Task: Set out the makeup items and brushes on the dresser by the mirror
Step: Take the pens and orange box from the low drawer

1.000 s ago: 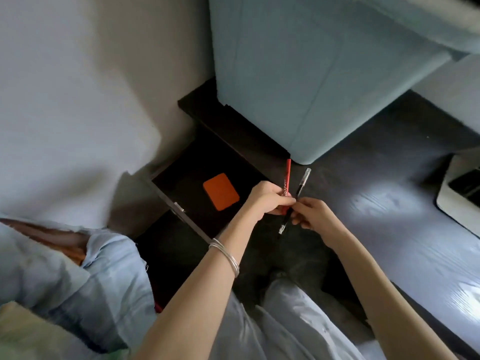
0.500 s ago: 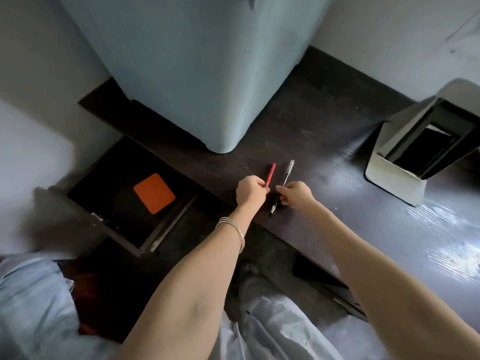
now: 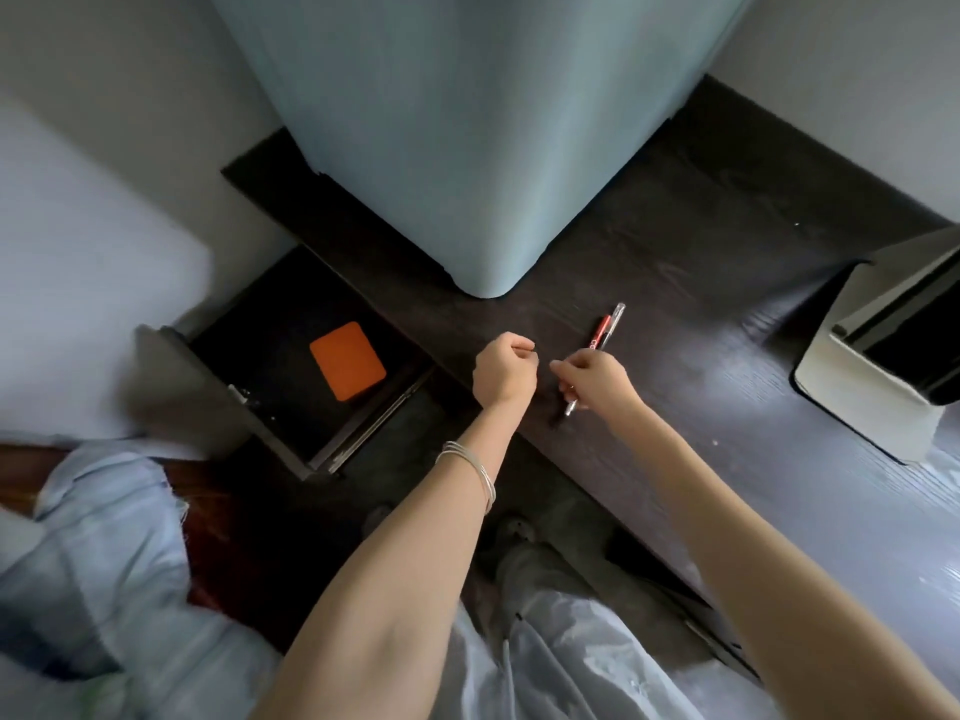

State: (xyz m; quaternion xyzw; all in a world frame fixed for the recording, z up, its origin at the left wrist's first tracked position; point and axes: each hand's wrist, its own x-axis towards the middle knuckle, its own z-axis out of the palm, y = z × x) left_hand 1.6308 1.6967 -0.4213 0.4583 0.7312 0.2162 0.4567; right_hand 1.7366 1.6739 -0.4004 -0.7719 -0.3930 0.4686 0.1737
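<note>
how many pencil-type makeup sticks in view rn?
2. The red pencil and the clear-capped pencil lie side by side on the dresser top, both under the right hand. The left hand is curled; anything inside it is hidden.

A dark brown wood grain is shown by the dresser top point(image 3: 675, 283). A flat orange rectangle point(image 3: 347, 361) is seen in the black-lined drawer point(image 3: 270, 324). A red-and-black pencil point(image 3: 600, 332) is paired with a clear-capped pencil point(image 3: 613, 322). Silver bangles point(image 3: 470, 467) are worn.

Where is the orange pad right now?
In the head view, left of the left hand, the orange pad lies flat inside the open drawer below the dresser top.
</note>
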